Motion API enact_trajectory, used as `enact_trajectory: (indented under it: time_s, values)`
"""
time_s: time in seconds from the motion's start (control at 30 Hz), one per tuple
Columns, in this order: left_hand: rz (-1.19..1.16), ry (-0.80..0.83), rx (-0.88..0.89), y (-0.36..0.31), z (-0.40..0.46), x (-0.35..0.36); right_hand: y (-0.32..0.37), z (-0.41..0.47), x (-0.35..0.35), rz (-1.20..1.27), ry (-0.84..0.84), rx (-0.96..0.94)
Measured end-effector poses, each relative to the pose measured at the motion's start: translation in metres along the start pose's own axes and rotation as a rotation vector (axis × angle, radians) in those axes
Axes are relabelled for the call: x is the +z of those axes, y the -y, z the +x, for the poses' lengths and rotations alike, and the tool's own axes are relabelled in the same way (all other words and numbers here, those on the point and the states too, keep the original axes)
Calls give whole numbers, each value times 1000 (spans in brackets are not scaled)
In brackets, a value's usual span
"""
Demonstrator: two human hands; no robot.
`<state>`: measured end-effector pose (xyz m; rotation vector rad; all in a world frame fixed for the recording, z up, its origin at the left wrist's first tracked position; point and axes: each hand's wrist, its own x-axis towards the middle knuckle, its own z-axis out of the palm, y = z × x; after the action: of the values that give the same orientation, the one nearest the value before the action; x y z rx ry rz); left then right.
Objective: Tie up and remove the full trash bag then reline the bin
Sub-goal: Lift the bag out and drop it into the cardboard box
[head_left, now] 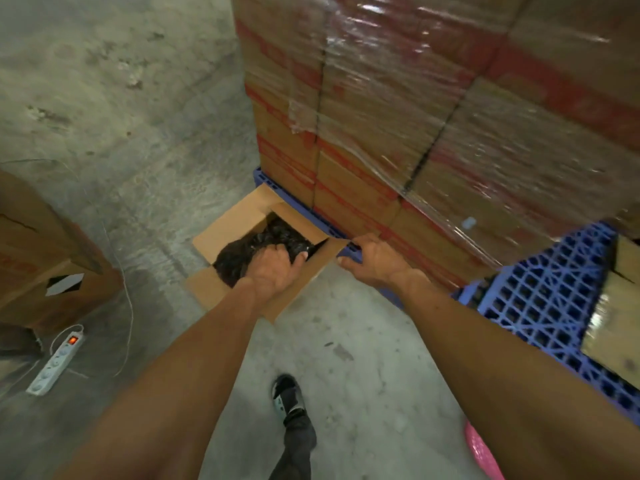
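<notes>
Head view: black trash bag (pixel 263 244) inside cardboard box (pixel 221 230)

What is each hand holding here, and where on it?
Left hand grips the black trash bag at its bunched top; right hand holds the cardboard box flap's corner.

A warehouse or stockroom — bare, stained concrete floor (pixel 145 109), a tall stack of cartons (pixel 398 109) bound in clear stretch wrap on a blue plastic pallet (pixel 540 299), more cardboard boxes (pixel 45 268) alongside, and a power strip (pixel 57 363) lying loose on the floor.
</notes>
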<state>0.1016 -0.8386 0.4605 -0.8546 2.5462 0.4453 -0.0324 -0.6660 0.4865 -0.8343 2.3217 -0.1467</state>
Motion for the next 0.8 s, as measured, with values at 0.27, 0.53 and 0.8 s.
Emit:
enact_trajectory:
  time_s: [0.27,0.53,0.8]
  values:
    - [66,-7,142,-118,-118,13,-93,-178,0,14,-108,70]
    - [203,53,342,-246,-204,36,-188,-327,2,111,-190,278]
    - [242,86,576,-373,-244,67,-286,-416,2,243,-342,451]
